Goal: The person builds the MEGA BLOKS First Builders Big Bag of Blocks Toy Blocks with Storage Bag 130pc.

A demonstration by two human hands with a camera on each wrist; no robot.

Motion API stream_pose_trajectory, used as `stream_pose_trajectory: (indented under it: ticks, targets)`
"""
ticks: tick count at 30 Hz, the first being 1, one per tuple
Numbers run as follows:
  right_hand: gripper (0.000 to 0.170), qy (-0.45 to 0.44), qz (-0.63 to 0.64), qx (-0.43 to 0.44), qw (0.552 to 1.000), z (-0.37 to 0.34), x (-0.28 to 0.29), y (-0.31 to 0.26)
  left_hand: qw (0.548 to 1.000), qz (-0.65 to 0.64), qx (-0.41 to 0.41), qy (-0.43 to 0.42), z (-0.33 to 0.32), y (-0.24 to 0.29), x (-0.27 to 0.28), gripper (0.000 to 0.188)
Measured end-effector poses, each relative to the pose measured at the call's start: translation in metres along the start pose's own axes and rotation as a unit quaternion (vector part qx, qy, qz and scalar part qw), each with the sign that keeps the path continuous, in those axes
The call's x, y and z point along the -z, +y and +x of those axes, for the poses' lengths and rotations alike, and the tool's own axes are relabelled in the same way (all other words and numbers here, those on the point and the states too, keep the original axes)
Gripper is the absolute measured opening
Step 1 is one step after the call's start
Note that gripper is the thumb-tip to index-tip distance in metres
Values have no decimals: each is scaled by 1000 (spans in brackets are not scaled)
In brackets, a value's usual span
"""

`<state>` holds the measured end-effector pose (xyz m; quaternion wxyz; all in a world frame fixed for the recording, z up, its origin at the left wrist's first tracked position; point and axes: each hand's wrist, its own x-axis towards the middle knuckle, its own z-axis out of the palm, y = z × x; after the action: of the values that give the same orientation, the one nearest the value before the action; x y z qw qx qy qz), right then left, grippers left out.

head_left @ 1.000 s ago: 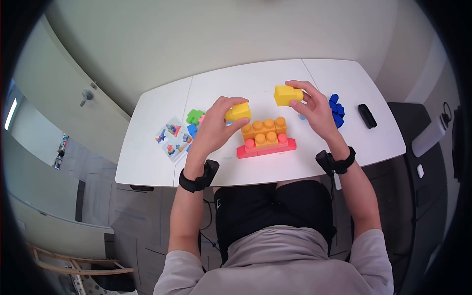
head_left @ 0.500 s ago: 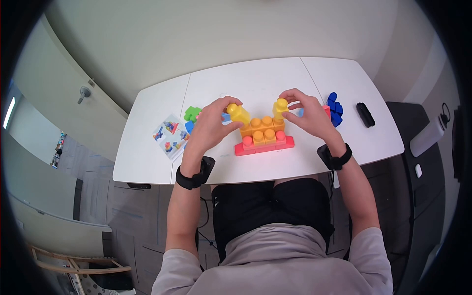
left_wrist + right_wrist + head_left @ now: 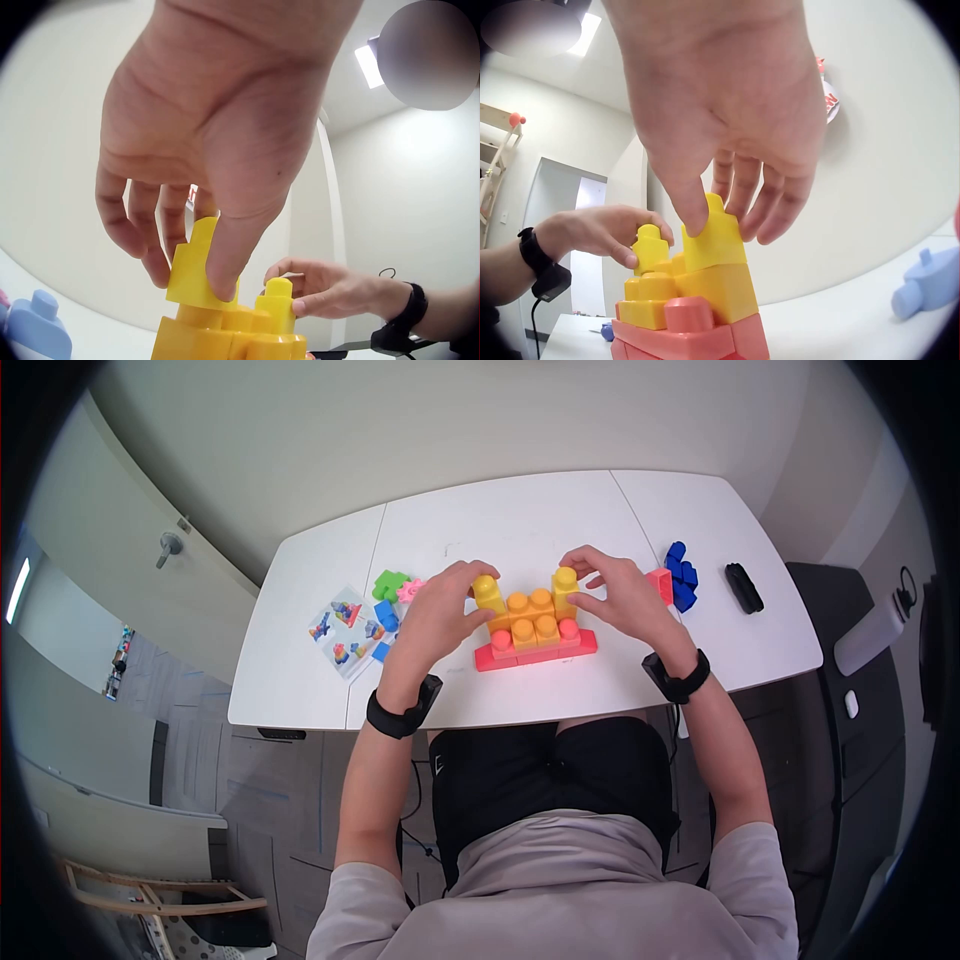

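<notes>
My left hand pinches a yellow one-stud block between thumb and fingers at the left end of the orange blocks. Part of an orange stud shows beneath that block in the left wrist view. At the other end, my right hand holds a second yellow block, its lower edge meeting the orange block in the right wrist view. The orange blocks stand on a long red base with sloped ends, and a red stud shows on either side of the front orange block.
Left of the build lie a picture sheet, green blocks, a pink piece and blue blocks. To the right are a red block, dark blue blocks and a black case. A light blue block lies nearby.
Both hands have lowered their yellow blocks from above the build onto its two ends. The blocks have turned from lying sideways to upright, studs up.
</notes>
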<state>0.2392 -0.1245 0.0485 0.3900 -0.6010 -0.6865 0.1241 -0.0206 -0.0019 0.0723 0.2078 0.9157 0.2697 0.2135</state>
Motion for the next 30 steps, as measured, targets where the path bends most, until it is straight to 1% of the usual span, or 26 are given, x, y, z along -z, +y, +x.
stream_pose_trajectory:
  ticks: [3,7,10,12,13,15,16,18,19,21,22,23,24,25,27,28,30]
  targets:
    - [40,5,5,8,1000,-1,-2,0,1000,12,-9,9,-1,1,-10,46]
    - [40,8,13,0,1000,0,-5,3,999,39,-11,-15,-1,2,-7,46]
    - [45,-13,29,-13,999,-3,2,-1,998,50,-29,-7,0,1,-9,48]
    - [55,-19,-30,17,999,-5,2,-5,999,28,-45,-4,-5,2,-3,49]
    - [55,-18,-28,21,999,-3,3,-6,999,32,-43,-3,-5,1,4,49]
    - [64,-18,-12,16,1000,-6,7,-7,1000,-14,-14,17,-6,-6,24,52]
    - [64,-12,-8,12,1000,-7,10,-7,1000,-11,-18,10,-2,-13,33,52]
    - [64,-21,0,1,1000,-4,18,-7,997,9,70,35,8,-35,54,52]
    - [64,-18,4,-3,1000,-4,21,-9,997,11,69,31,16,-54,62,52]
    - [63,-33,-2,0,999,-4,25,-11,993,47,105,24,32,-112,66,56]
    - [63,-32,0,0,1000,-4,26,-12,993,50,105,23,36,-143,66,56]
    - [62,-39,-4,-3,999,-5,26,-13,980,143,134,-16,40,-176,64,59]
    - [61,-46,-8,-6,999,-5,27,-13,957,234,162,-54,43,-194,60,63]
    - [61,-44,-8,-5,999,-5,27,-13,957,235,162,-53,45,-197,58,63]
    - [61,-56,-12,-10,998,-5,26,-12,928,299,200,-101,45,-205,53,76]
    - [61,-56,-11,-10,998,-5,25,-11,927,300,201,-102,45,-207,51,76]
    - [60,-57,-16,-4,998,-5,24,-10,922,288,223,-129,47,-212,46,86]
